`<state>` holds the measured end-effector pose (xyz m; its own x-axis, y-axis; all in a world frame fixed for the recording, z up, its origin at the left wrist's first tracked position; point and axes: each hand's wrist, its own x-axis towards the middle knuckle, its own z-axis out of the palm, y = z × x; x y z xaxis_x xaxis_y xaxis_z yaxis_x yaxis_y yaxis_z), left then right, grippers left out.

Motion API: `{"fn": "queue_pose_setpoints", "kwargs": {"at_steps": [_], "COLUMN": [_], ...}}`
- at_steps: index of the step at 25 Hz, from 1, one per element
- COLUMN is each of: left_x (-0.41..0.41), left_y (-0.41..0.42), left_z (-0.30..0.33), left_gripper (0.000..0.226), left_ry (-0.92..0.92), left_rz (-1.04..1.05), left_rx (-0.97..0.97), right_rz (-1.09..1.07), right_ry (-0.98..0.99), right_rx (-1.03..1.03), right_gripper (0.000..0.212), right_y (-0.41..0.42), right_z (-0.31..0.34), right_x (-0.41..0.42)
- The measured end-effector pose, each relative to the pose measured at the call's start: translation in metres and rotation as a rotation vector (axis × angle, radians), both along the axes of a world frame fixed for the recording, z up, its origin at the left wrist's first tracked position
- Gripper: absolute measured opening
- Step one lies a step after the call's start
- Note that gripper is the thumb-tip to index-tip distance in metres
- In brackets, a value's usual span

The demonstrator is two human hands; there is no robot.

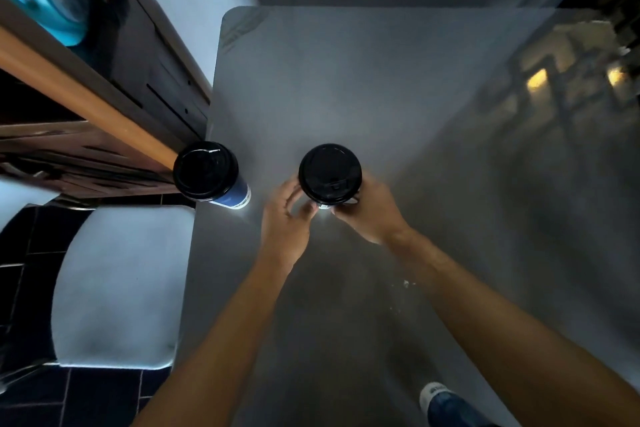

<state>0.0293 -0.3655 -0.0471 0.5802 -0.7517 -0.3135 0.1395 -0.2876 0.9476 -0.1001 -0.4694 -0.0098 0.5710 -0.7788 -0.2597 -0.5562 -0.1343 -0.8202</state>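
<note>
A paper cup with a black lid (329, 173) stands upright near the middle of a grey metal table (363, 87). My right hand (369, 210) wraps its fingers round the cup's right side under the lid. My left hand (287, 218) is at the cup's left side, fingers curled against its wall. A second cup with a black lid and a blue wall (207, 172) stands alone at the table's left edge, apart from both hands.
A white chair seat (117, 284) sits left of the table over dark floor tiles. A wooden shelf unit (86, 94) stands at the back left. Another blue cup bottom (446, 404) lies at the table's near edge. The far right of the tabletop shows reflections.
</note>
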Motion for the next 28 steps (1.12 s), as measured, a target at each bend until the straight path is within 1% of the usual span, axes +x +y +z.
{"fn": "queue_pose_setpoints", "kwargs": {"at_steps": [9,14,16,17,19,20,22,25,27,28], "left_x": [-0.007,-0.013,-0.015,-0.015,-0.014,-0.015,-0.019,-0.033,-0.048,-0.055], "left_y": [0.008,0.013,0.015,0.016,0.019,0.022,0.033,0.057,0.076,0.085], "left_z": [0.007,0.006,0.005,0.005,0.004,0.005,0.008,0.021,0.030,0.034], "left_gripper": [0.044,0.045,0.055,0.063,0.075,0.078,0.077,0.070,0.060,0.051], "left_ry": [0.050,0.032,-0.021,-0.034,0.009,0.036,0.037,-0.011,-0.021,-0.018], "left_rz": [0.015,0.010,-0.012,-0.021,0.007,0.033,0.079,0.121,0.142,0.160], "left_rx": [0.021,0.028,0.067,0.103,0.191,0.233,0.294,0.331,0.330,0.323], "right_rz": [0.038,0.061,0.061,0.058,0.036,0.019,-0.009,-0.006,-0.005,-0.013], "right_ry": [-0.059,-0.054,-0.023,-0.002,0.073,0.114,0.168,0.223,0.221,0.207], "right_rx": [0.021,0.123,0.184,0.228,0.318,0.346,0.354,0.294,0.280,0.278], "right_gripper": [0.051,0.054,0.063,0.072,0.093,0.100,0.103,0.097,0.093,0.091], "right_y": [0.006,0.014,0.013,0.012,0.011,0.011,0.012,0.017,0.022,0.024], "right_z": [0.002,-0.002,-0.004,-0.004,-0.002,-0.001,0.002,0.013,0.021,0.025], "right_x": [-0.001,-0.004,-0.005,-0.008,-0.015,-0.020,-0.033,-0.056,-0.070,-0.076]}}
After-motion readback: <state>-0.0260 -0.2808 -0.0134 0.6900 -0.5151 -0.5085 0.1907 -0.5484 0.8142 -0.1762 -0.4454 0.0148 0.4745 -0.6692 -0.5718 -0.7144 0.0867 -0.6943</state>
